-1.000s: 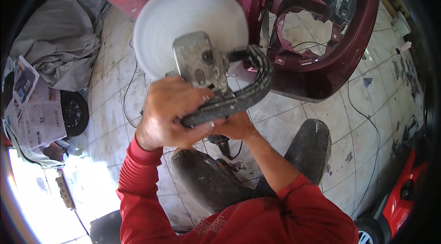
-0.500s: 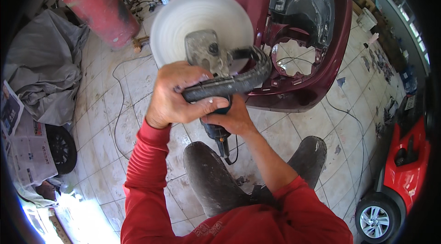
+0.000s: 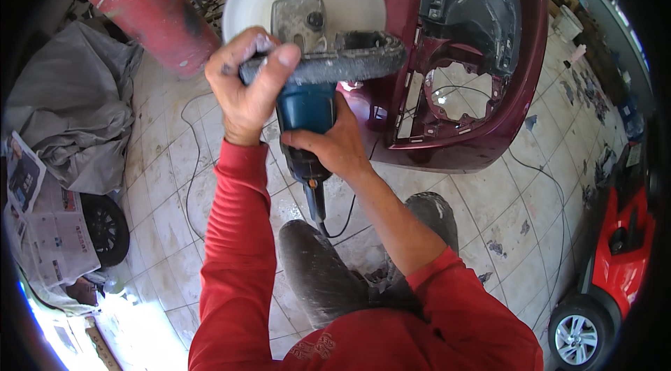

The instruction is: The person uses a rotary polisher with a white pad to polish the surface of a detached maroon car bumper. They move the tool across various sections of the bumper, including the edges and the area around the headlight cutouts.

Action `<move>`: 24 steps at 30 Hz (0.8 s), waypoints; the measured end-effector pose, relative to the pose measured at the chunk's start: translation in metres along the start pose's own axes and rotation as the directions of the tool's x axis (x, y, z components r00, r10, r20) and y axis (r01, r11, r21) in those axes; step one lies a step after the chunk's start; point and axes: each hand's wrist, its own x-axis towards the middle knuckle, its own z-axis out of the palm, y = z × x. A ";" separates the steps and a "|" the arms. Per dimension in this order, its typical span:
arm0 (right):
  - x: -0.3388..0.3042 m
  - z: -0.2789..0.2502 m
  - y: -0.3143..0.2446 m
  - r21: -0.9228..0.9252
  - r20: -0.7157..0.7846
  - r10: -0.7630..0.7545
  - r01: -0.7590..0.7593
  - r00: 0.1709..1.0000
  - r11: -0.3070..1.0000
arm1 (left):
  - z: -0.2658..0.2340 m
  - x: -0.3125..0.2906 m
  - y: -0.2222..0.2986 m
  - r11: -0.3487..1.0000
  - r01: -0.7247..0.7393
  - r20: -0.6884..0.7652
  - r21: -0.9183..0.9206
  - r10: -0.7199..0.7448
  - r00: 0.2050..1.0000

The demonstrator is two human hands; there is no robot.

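Observation:
A blue and black power polisher [image 3: 305, 107] is in both my hands, its cord end pointing back toward my knees. My left hand [image 3: 243, 88] wraps round the left side of the black loop handle [image 3: 342, 67]. Lower down, my right hand [image 3: 338, 145] grips the motor body from the right. A large round white pad [image 3: 246, 2], blurred as if spinning, is at the far end beyond the grey gear head [image 3: 293, 15]. Behind and to the right of it stands a glossy maroon bumper [image 3: 454, 154] with a black plastic liner [image 3: 468, 15]. The pad hides part of the bumper; contact I cannot tell.
A red cylinder [image 3: 143, 11] leans at the far left, near a grey cover [image 3: 70, 91]. Below lie newspaper sheets [image 3: 52, 231] and a black wheel [image 3: 105, 228]. A cable [image 3: 189, 182] crosses the tiled floor. At the right stands a red car [image 3: 622, 252].
The polisher has moved away from me, its body now straighter and its pad farther up. Both arms are stretched out more. My right knee has shifted left.

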 end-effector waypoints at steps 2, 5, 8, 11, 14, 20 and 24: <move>0.015 0.003 -0.014 0.019 -0.027 -0.042 0.042 0.999 0.999 | 0.003 0.024 0.003 1.000 0.020 0.052 -0.024 -0.018 0.999; 0.042 0.003 -0.025 0.155 0.004 -0.054 0.052 0.999 0.986 | 0.007 0.063 0.007 0.995 -0.032 0.161 0.098 0.016 0.987; 0.061 0.008 -0.045 0.280 0.022 -0.172 0.159 0.985 0.947 | 0.016 0.103 0.027 0.974 -0.114 0.255 0.194 0.063 0.965; 0.086 0.017 -0.062 0.384 0.009 -0.206 0.187 0.978 0.904 | 0.024 0.138 0.043 0.936 -0.154 0.367 0.316 0.029 0.930; 0.093 0.026 -0.087 0.488 0.060 -0.071 0.032 0.996 0.872 | 0.013 0.168 0.029 0.902 -0.239 0.313 0.359 0.124 0.942; 0.105 0.035 -0.081 0.407 -0.009 -0.121 0.114 0.993 0.906 | -0.009 0.163 0.011 0.907 -0.352 0.407 0.233 0.238 0.882; 0.099 0.043 -0.068 0.368 0.017 -0.175 0.157 0.984 0.917 | -0.019 0.153 -0.023 0.891 -0.434 0.273 0.132 0.389 0.880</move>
